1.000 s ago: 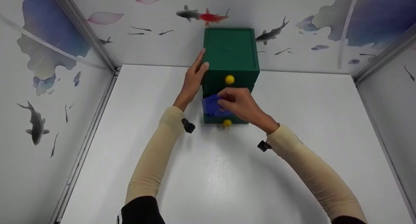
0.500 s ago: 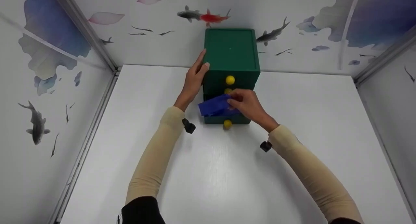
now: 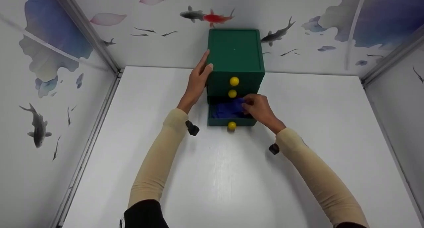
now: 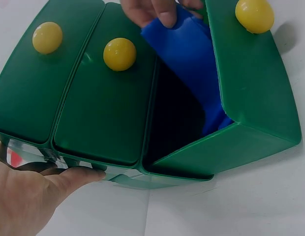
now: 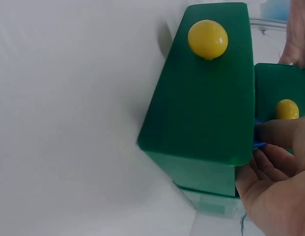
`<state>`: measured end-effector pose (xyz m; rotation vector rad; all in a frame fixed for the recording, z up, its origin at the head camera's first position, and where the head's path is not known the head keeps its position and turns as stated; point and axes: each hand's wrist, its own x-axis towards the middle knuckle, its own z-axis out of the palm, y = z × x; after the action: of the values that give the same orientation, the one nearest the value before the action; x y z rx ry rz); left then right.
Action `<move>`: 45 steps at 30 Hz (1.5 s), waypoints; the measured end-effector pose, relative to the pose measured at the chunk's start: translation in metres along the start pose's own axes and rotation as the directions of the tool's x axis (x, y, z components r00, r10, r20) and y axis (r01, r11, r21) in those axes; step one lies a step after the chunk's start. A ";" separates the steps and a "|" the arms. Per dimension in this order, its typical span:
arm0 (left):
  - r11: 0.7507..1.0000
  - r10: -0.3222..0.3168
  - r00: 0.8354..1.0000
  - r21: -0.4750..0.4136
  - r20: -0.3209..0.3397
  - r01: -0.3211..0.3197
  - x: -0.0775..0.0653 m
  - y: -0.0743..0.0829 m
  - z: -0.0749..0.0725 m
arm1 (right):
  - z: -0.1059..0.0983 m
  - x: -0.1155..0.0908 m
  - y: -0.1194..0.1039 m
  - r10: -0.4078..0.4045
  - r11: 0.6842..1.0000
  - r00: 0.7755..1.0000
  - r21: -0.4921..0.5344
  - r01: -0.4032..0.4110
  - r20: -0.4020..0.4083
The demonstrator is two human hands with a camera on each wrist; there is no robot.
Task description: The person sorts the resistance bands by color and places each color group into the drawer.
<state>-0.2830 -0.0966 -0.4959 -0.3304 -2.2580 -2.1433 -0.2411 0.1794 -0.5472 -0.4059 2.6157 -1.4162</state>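
Note:
A green three-drawer cabinet [image 3: 236,52] with round yellow knobs stands against the back wall, its bottom drawer [image 3: 218,122] pulled out. My left hand [image 3: 197,80] rests along the cabinet's left side, fingers extended; the left wrist view shows its thumb lying on the side wall. My right hand [image 3: 260,109] pinches a limp blue cloth [image 3: 229,109] by its right end, between thumb and fingers. Most of the cloth lies inside the bottom drawer, sloping down to the drawer's floor in the left wrist view [image 4: 189,64]. In the right wrist view the drawer front hides nearly all of it.
The white tabletop [image 3: 212,175] spreads out in front of the cabinet. Behind it rises a white wall [image 3: 159,49] printed with fish and petals, with side panels at left and right. The middle drawer [image 4: 101,108] and top drawer [image 4: 29,88] are closed.
My right hand has moved right and slightly down with the cloth. The cloth's left part, raised over the drawer rim before, has dropped into the drawer. My left hand has stayed in place.

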 end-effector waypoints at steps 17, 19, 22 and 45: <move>0.999 -0.046 0.999 -0.010 0.006 0.046 0.002 -0.001 0.000 | 0.010 -0.001 -0.004 -0.033 0.982 0.999 -0.188 0.026 -0.038; 0.999 -0.052 0.999 -0.009 0.004 0.052 0.002 -0.001 -0.001 | 0.010 -0.003 -0.005 -0.040 0.980 0.998 -0.196 0.029 -0.051; 0.998 -0.056 0.998 0.003 0.000 0.056 0.001 0.003 0.000 | 0.007 -0.007 -0.007 -0.056 0.979 0.995 -0.199 0.038 -0.086; 1.000 -0.017 1.000 0.006 -0.006 0.017 0.001 -0.003 0.000 | 0.012 -0.084 -0.007 -0.215 0.976 0.936 -0.099 0.194 -0.280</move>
<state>-0.2849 -0.0961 -0.4988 -0.3046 -2.2720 -2.1420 -0.1573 0.1914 -0.5487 -0.5304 2.9378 -1.5563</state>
